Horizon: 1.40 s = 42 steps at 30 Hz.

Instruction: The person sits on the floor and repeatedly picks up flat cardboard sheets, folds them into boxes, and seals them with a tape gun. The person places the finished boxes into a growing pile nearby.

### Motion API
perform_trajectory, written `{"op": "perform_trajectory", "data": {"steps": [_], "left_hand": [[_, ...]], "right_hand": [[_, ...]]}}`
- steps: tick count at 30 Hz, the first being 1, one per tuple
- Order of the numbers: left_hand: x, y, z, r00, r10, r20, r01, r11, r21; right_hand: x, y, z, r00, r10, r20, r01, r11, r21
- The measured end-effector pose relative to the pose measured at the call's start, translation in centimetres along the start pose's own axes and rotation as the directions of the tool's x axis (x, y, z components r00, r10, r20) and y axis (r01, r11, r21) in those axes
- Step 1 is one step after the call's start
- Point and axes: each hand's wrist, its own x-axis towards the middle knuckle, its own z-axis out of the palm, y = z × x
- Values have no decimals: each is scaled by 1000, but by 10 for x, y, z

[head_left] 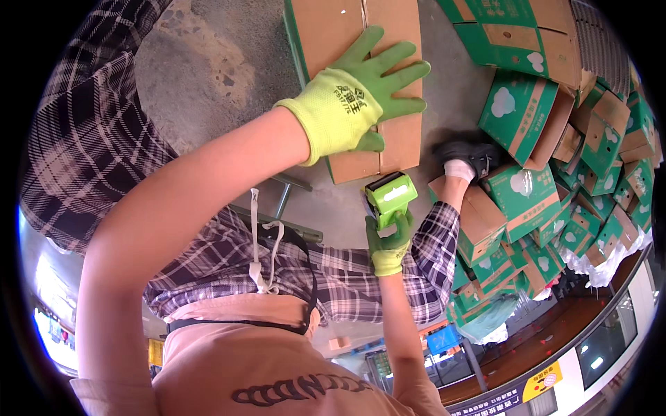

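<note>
A brown cardboard carton with a green side [400,147] sits in front of me, its top flaps meeting along a middle seam. My left hand [368,87], in a yellow-green work glove, lies on its top with fingers spread wide. Just off the near end of the carton, my right hand [390,243], gloved the same way, is wrapped round the handle of a light-green tape dispenser [393,194]. The dispenser's dark front edge points toward the carton; whether it touches the cardboard I cannot tell.
Green-and-brown cartons [517,114] lie heaped along the right side, close to my shoe [468,154]. A low metal frame [284,197] shows beneath me, near the carton. Bare concrete floor [201,62] extends at the far left, and a blue crate [444,340] stands lower right.
</note>
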Motion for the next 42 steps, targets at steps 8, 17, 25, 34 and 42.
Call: {"op": "perform_trajectory", "data": {"steps": [8, 17, 25, 34, 42], "left_hand": [[18, -6, 5, 999, -29, -13, 29, 1000, -4], [18, -4, 5, 997, -24, -69, 25, 999, 25], [41, -75, -87, 936, -283, 211, 310, 945, -109], [-75, -82, 42, 552, -832, 52, 381, 197, -903], [-65, 17, -38, 899, -399, -178, 369, 912, -181]], "right_hand": [[-11, -7, -55, 974, 98, 203, -75, 990, -118], [84, -45, 9, 984, 60, 169, -31, 985, -170], [127, 36, -48, 969, 240, -58, -243, 969, -50], [207, -5, 6, 711, 703, -29, 282, -247, 927], [323, -36, -77, 887, 200, -417, 17, 887, 461]]}}
